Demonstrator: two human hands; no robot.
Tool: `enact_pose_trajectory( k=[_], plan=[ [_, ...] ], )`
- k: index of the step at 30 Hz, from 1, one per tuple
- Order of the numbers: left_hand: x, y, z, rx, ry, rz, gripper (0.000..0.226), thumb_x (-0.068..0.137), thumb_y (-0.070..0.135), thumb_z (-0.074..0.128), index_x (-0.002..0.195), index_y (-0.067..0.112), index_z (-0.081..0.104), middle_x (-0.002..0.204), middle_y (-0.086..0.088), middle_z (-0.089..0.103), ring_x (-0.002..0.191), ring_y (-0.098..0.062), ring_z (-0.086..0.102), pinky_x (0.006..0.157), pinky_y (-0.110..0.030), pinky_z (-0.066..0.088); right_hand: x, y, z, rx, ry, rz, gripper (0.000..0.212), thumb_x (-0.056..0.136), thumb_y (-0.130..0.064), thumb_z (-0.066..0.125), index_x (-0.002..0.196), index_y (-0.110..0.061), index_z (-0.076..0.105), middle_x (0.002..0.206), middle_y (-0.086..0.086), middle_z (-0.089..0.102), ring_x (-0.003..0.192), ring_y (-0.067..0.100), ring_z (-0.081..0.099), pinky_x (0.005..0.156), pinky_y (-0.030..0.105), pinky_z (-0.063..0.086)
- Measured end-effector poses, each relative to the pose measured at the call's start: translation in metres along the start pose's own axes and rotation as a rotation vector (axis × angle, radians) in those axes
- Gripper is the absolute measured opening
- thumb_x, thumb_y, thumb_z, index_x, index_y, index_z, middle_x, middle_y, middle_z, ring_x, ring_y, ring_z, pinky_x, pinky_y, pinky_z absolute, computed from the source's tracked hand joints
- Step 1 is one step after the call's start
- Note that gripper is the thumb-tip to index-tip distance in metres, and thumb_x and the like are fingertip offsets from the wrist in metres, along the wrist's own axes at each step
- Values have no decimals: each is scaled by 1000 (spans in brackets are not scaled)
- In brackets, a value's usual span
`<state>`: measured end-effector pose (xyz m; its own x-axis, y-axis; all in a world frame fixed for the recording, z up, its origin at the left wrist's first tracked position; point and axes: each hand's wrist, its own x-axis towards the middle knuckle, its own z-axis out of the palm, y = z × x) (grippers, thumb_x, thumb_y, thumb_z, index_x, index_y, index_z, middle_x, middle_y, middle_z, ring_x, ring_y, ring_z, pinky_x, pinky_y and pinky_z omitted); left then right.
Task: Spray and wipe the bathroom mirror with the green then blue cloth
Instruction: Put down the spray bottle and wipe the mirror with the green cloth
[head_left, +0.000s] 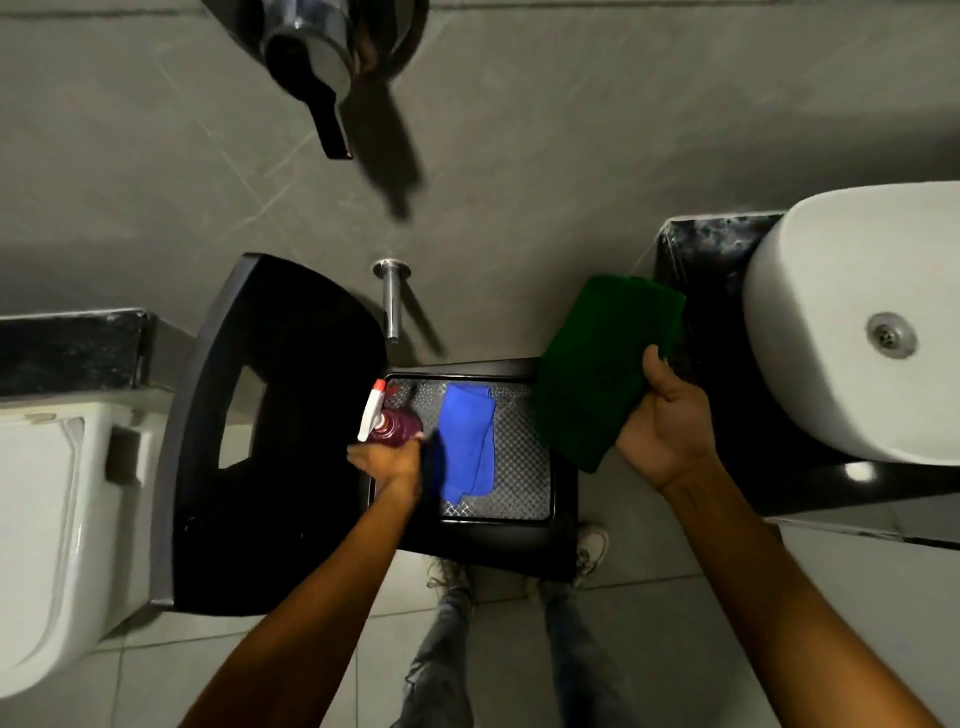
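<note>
1. Nearest, the right hand (670, 431) grips the folded green cloth (602, 364), thumb over its edge, holding it above the tray's right side.
2. The left hand (387, 460) is curled around the purple spray bottle (397, 426), which lies at the left of the black tray (519, 493).
3. The blue cloth (467, 441) lies loose in the tray.
4. No mirror is in view, so judging by this, spraying and both wipes remain.

- left hand (387, 462) is motion-blurred, so its grip on the spray bottle (395, 426) is hard to read
- sink (852, 322) runs off the right edge
- toilet (47, 519) is cropped at the left edge
- the tray's (498, 512) near-left corner is hidden under the left arm
</note>
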<state>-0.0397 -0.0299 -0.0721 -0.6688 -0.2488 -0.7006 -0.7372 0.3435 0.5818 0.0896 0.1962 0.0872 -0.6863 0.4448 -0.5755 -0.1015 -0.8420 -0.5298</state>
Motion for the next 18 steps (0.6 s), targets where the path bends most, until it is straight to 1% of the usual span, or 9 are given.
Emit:
enact_pose_trajectory(
  k=[2,4,5,7,9,12,15,16,18],
  plan=[
    [-41,11,13,-37,-34,-117,68,86,14,76,142,-13,47,150,-29,50,138,-42,52,115,-47,45,-12,-11,9,19,-6,7,51,94,-33,49,142,-15,53,137,12,63,119,31,66,90,49,58],
    [-74,36,30,-236,-225,-118,45,94,27,68,128,-3,62,134,-19,63,118,-35,64,101,-46,53,-17,-20,21,47,-52,30,42,94,-33,48,125,-13,69,124,12,71,111,30,70,84,49,60],
    [-92,57,35,-302,-414,-114,44,99,37,60,128,4,63,127,-15,65,113,-30,66,98,-42,53,-20,-26,25,52,-65,32,41,93,-33,48,119,-12,72,119,12,73,108,30,72,84,49,61],
    [-129,112,36,-380,-844,-106,56,101,53,43,138,13,58,113,-8,73,98,-20,71,84,-36,57,-30,-48,40,62,-92,3,46,91,-34,48,127,-10,64,119,12,73,107,30,71,89,51,59],
    [-165,167,32,-251,-1086,-6,48,101,54,41,119,17,65,86,1,77,72,-12,74,64,-30,60,-36,-75,55,34,-136,-45,51,99,-37,39,139,-8,52,130,10,67,112,31,68,96,55,52],
    [-223,233,23,23,-1125,253,20,104,27,51,96,14,65,84,-4,73,62,-6,72,59,-24,62,-46,-123,75,47,-153,-162,60,103,-48,28,146,-9,45,141,12,57,124,32,62,102,53,44],
    [-273,266,16,74,-1110,372,13,101,16,57,89,13,59,73,-3,76,57,-7,73,51,-27,62,-57,-148,84,133,-136,-276,69,99,-59,28,145,-12,48,143,15,57,131,34,55,113,53,36],
    [-304,285,20,100,-1133,447,14,101,16,58,87,13,57,68,-1,77,56,-8,74,49,-27,61,-66,-166,92,187,-120,-343,69,99,-60,28,141,-13,53,139,15,61,127,35,58,113,53,37],
    [-328,291,22,107,-1149,489,14,100,14,60,88,12,53,66,-3,77,57,-11,75,48,-30,61,-67,-165,104,313,-116,-395,66,100,-57,27,119,-12,71,120,15,72,107,33,70,99,48,52]
  ],
)
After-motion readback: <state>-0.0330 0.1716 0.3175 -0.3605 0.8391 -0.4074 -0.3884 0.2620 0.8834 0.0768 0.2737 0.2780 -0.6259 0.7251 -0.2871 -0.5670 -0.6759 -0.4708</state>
